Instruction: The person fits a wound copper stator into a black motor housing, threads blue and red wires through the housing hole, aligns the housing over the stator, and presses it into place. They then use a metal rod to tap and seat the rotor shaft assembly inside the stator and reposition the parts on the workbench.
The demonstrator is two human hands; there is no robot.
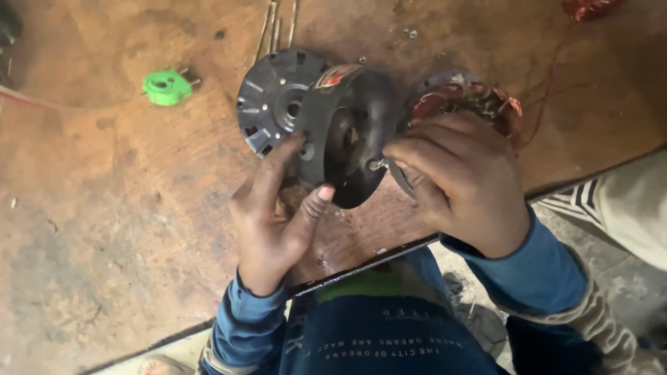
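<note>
Currently left hand [274,208] clamps black motor housing [347,132] tilted on edge over worn wooden bench [104,229], steadying it; right hand [451,173] pinches small metal tool [389,170] at housing face. Copper-wound stator [479,101] just behind, finned end cover [274,101] beside.

dim warm light, soft overall; edges slightly blurred, perhaps from motion.

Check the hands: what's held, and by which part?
Left hand grips the black round motor housing by its lower rim. Right hand pinches a small metal tool at the housing's centre.
</note>
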